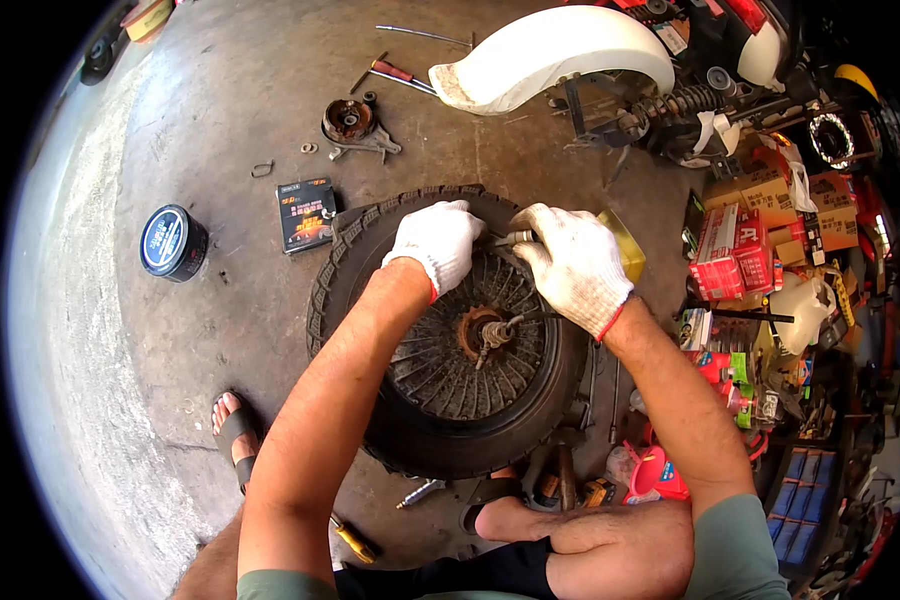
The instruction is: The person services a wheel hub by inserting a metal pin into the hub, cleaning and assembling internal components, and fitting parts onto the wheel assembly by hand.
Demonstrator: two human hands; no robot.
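A wheel with a black knobbly tire [460, 455] and a dirty spoked hub [440, 370] lies flat on the floor before me. My left hand [438, 243], in a white knit glove, is closed over the far side of the rim; its fingers hide whatever they hold. My right hand [578, 258], gloved too, pinches a short metal cylindrical piece [515, 238] between thumb and fingers, just above the rim's far right. A rusty centre [473, 330] with an axle and nuts [493, 337] stands up from the hub.
A black box [306, 214] and a round tin [173, 243] are left of the wheel. Beyond lie a rusty brake part [352, 125], screwdriver [395, 72] and white fender [560, 55]. Boxes [735, 250] crowd the right. A yellow-handled screwdriver [353, 540] and hammer [567, 470] lie near me.
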